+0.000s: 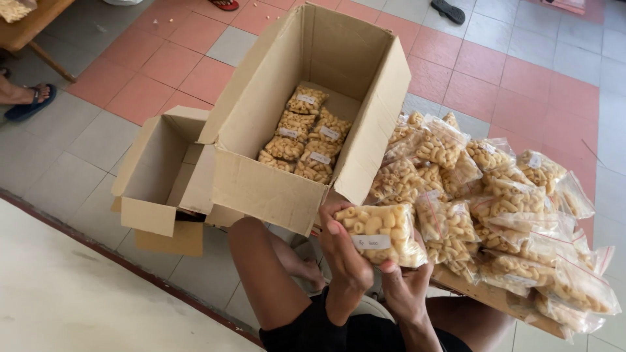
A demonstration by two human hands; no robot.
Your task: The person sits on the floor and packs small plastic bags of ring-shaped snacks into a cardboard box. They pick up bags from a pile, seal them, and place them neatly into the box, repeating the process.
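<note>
Gripping one snack bag [383, 234] with my left hand [349, 261] and right hand [405, 287], both clamping it, just in front of the big cardboard box [261, 182], bag pile [495, 202] right of the box

Soft daylight, sharp pic, faint shadows

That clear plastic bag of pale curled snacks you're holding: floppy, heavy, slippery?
The clear plastic snack bag probably feels light, being puffy pieces. Held between both hands, it looks plump, so likely semi-firm. Its glossy film may slip, and the pieces could crush.
</note>
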